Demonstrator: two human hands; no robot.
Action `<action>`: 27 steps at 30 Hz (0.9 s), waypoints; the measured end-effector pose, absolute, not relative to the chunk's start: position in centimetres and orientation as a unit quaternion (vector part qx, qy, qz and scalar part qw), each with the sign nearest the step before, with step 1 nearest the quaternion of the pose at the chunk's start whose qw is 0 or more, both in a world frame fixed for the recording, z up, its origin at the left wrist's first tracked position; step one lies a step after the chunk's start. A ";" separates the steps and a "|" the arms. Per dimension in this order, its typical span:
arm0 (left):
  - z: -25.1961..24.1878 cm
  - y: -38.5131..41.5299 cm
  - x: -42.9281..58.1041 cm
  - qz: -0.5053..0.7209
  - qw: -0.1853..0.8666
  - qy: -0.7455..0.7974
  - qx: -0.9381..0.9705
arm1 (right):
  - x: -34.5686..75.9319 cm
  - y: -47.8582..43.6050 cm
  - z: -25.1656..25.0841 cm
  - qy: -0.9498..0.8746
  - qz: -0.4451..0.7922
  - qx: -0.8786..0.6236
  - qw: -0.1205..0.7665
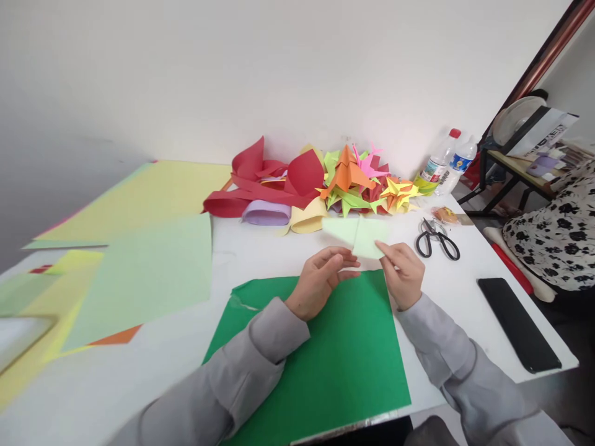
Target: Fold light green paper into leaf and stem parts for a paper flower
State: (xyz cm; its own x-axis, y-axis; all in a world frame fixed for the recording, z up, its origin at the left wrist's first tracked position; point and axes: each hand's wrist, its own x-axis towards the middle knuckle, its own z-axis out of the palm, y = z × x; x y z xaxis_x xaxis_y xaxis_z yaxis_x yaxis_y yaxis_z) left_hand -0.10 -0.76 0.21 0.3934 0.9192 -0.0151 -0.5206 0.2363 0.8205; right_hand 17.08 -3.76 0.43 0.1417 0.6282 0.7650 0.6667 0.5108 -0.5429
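A folded piece of pale green paper (370,237) is held up over the far edge of a green sheet (341,347). My right hand (403,272) pinches its lower right corner between thumb and fingers. Just below and left of the paper is my left hand (320,279), its fingers stretched out and a little apart from the thumb. Whether those fingertips touch the paper I cannot tell. The green sheet lies under both wrists, with a torn or creased spot near its far left corner.
Folded paper stars and shapes (348,173) and red paper loops (279,179) are heaped along the wall. Large pale green sheets (158,266) lie left. Black scissors (436,238), a black phone (518,322) and plastic bottles (434,164) stand or lie right. A person's patterned clothing (553,226) is beyond the table edge.
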 end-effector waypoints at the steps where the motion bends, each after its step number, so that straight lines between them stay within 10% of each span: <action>1: 0.4 -0.9 -0.1 0.484 0.750 0.245 0.378 | 17.1 -3.8 0.1 -0.683 -0.037 -0.477 0.551; 16: 0.2 -0.1 -0.4 0.524 0.657 0.344 0.420 | 16.8 -3.8 -0.4 -0.826 -0.062 -0.428 0.363; 27: 0.7 1.3 -1.9 0.447 0.695 0.328 0.458 | 17.7 -3.0 1.0 -0.402 0.287 -0.526 0.692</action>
